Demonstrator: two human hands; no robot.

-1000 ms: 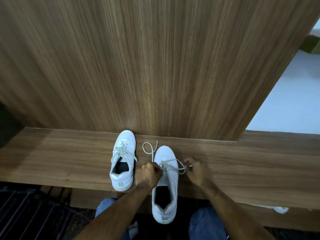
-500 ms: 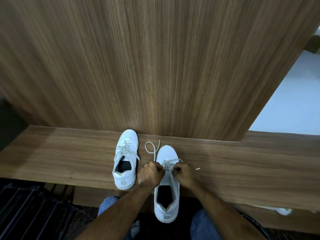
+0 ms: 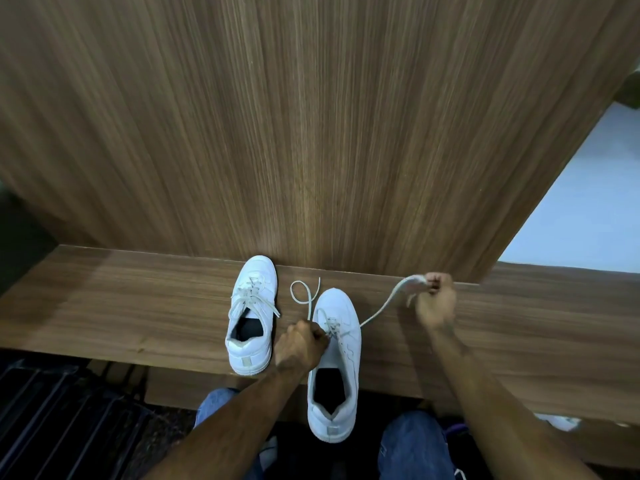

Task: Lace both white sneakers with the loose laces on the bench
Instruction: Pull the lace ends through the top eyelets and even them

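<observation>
The right sneaker (image 3: 335, 362) is lying on the wooden bench (image 3: 121, 306), its heel overhanging the near edge, while the left hand (image 3: 300, 346) is curling over its eyelets, pinching the lace (image 3: 379, 311), and the right hand (image 3: 434, 301) is gripping the lace's free end, drawn taut out to the right. Just beside it the laced left sneaker (image 3: 251, 317) is sitting with its toe at the wall panel (image 3: 311, 133), bare bench stretching away either side. Half a second ago the right hand was working at the eyelets; now it is well apart from the shoe.
</observation>
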